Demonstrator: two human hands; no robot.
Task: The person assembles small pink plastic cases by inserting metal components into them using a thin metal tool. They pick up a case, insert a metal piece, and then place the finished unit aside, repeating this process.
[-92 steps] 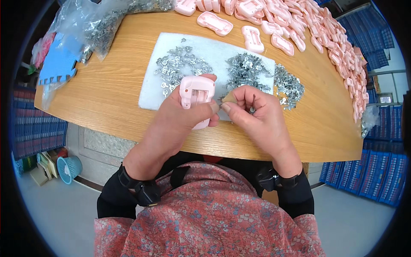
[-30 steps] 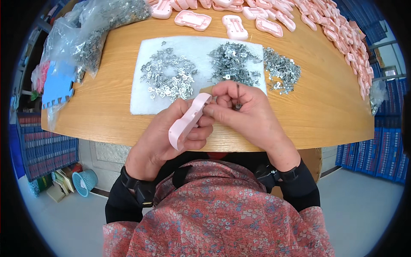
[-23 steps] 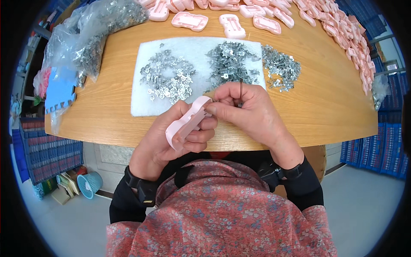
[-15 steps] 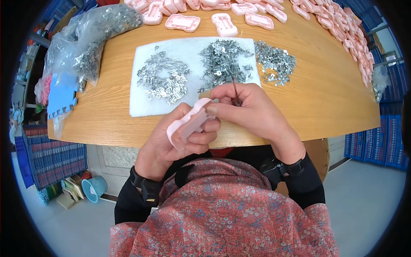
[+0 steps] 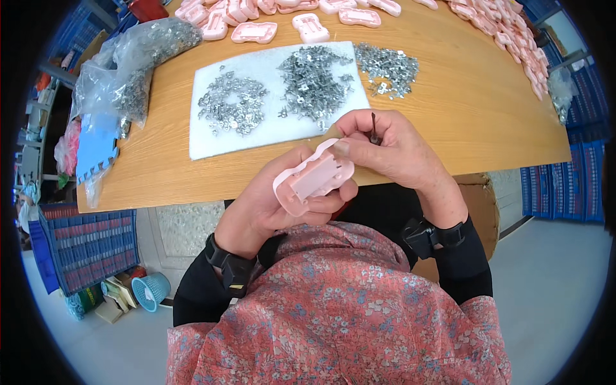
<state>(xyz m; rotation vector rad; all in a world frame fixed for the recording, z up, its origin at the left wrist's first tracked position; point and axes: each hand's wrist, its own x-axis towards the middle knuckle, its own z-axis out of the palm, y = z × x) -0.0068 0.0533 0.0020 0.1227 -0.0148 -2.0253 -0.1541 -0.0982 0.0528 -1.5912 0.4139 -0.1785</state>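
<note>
My left hand (image 5: 256, 199) is closed round a pale pink plastic shell (image 5: 314, 179), held tilted with its hollow, ribbed side in view. Its upper end meets my right hand (image 5: 404, 151), whose thumb and forefinger are pinched at the rim. A thin dark metal tool (image 5: 374, 127) sticks up from between the right fingers; its lower end is hidden, so its kind is unclear. Anything small between the fingertips is too hidden to make out. Beyond the hands, a white foam mat (image 5: 205, 146) carries a pile of small metal clips (image 5: 234, 106) and a darker metal heap (image 5: 314, 83).
More small metal parts (image 5: 388, 70) lie on the wooden table (image 5: 462, 122) right of the mat. Pink shells (image 5: 253, 32) line the far edge, with a large heap (image 5: 494, 32) at far right. Plastic bags of metal parts (image 5: 138, 64) and a blue foam tile (image 5: 96, 144) are at left.
Both hands and the shell sit slightly further right in the picture, and the shell is turned to show more of its inside. The table scene has shifted up and left with the view.
</note>
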